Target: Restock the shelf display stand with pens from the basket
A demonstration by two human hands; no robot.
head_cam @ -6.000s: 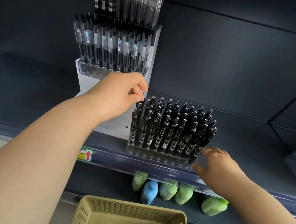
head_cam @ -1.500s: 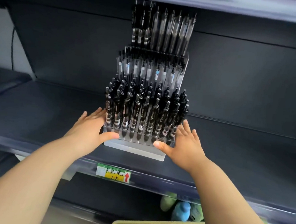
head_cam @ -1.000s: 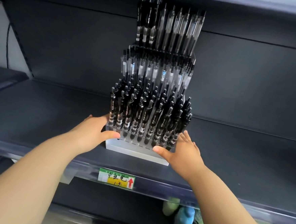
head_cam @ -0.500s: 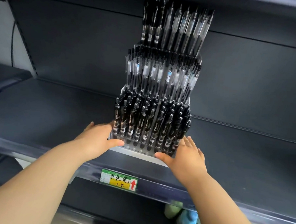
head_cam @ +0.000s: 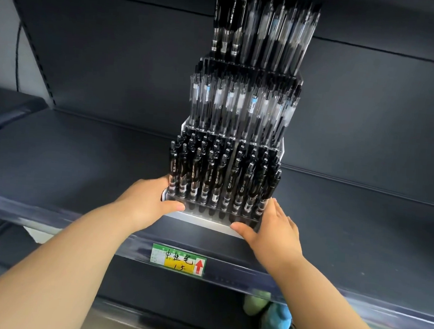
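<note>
At the near edge of the shelf (head_cam: pixel 82 170), your left hand (head_cam: pixel 144 203) and right hand (head_cam: pixel 275 232) press flat, fingers extended, against the left and right sides of the stand (head_cam: pixel 206 221), probably to square it.

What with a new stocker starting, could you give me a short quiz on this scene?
1. True or false: the left hand and right hand both touch the stand.
2. Fill in: the front tier's pens are ____ in colour.
3. Where is the label? A: on the shelf edge below the stand. B: on the stand. C: on a pen.

Key: 1 true; 2 black; 3 A.
</note>
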